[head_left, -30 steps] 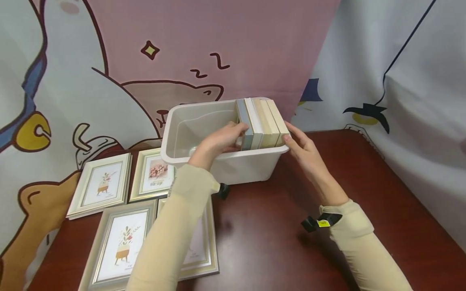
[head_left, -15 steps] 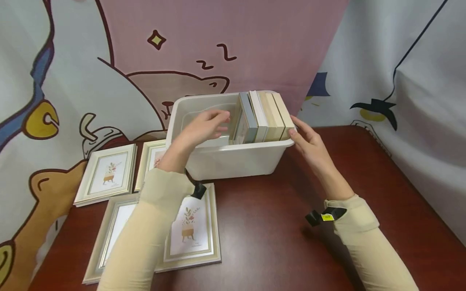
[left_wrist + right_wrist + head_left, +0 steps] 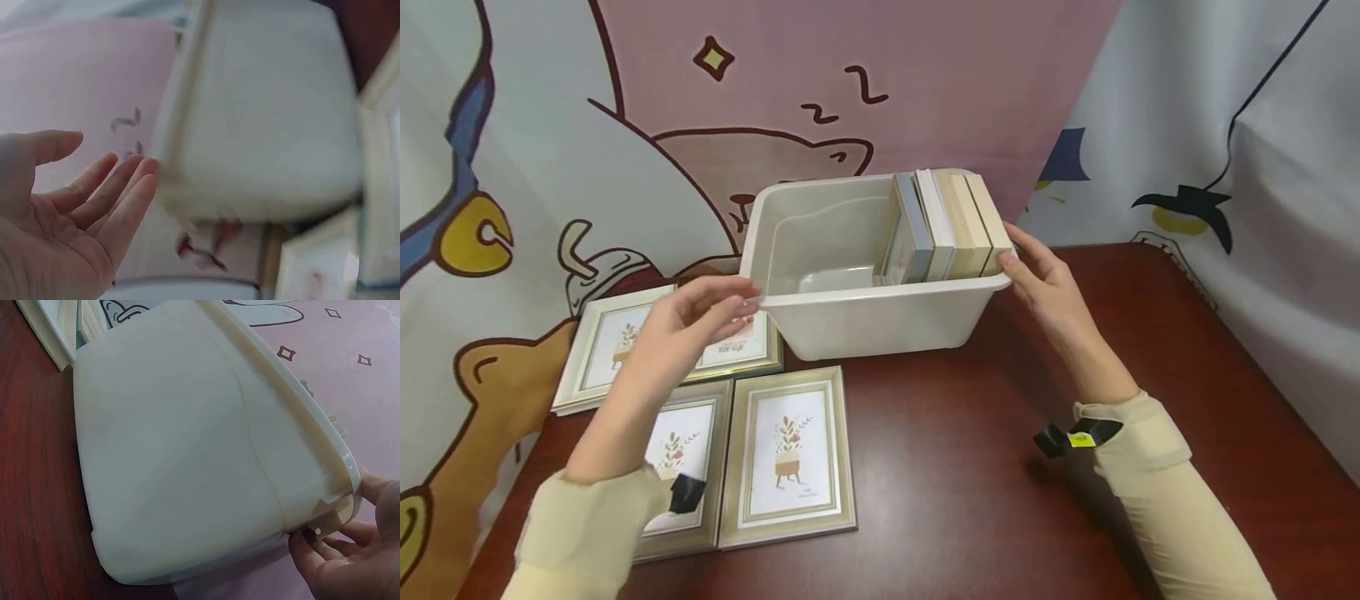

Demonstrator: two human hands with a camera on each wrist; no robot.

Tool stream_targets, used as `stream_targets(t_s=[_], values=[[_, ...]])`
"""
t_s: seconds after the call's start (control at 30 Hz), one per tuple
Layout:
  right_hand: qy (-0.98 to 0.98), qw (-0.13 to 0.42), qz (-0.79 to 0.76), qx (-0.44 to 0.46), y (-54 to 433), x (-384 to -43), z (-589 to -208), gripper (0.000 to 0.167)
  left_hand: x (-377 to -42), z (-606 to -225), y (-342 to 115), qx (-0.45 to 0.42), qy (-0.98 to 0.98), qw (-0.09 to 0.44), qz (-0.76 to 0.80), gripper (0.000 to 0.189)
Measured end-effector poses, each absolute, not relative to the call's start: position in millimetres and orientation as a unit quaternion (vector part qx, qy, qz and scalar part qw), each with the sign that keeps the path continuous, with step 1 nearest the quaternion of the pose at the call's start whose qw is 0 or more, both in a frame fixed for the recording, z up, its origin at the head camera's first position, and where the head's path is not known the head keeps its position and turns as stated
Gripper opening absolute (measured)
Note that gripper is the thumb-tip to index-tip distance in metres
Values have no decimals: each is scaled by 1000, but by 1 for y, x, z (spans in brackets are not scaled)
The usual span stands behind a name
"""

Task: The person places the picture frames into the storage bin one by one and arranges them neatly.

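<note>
Bin (image 3: 880, 321), head view: It stood upright on the table (image 3: 947, 467) before you, close to the printed cloth (image 3: 970, 83).
Upright frames (image 3: 951, 225): They stood on edge in a row at the bin's right end, a grey-blue one toward the left, then white, then beige.
Flat frames (image 3: 786, 454): Four lay face up to the left and front of the bin, three partly hidden by your left hand (image 3: 696, 317) or arm.
Left hand: It held nothing, fingers loosely extended, just beside the bin's near left corner.
Right hand (image 3: 1052, 292): It gripped the bin's right end, thumb at the near corner of the rim.
Left palm, left wrist view: It faced the camera, fingers lightly bent; their tips met the rim's blurred edge, and I could not tell whether they touched.
Lip, right wrist view: Your right fingers curled about it at the bin's end.
</note>
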State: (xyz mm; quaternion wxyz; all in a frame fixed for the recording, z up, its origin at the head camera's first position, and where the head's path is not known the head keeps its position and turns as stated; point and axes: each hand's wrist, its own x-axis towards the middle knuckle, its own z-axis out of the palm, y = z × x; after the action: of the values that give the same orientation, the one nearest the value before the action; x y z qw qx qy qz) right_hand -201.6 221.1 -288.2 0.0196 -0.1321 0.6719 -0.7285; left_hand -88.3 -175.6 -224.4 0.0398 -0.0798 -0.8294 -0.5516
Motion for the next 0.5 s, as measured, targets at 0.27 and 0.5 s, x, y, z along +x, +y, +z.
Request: stream_targets(t_s=[0.27, 0.5], values=[[671, 19, -730, -127, 219, -201, -288, 59, -65, -281, -214, -1, -840, 34, -542, 43], [666, 16, -735, -129, 218, -202, -287, 59, -60, -319, -223, 41, -840, -73, -536, 53]])
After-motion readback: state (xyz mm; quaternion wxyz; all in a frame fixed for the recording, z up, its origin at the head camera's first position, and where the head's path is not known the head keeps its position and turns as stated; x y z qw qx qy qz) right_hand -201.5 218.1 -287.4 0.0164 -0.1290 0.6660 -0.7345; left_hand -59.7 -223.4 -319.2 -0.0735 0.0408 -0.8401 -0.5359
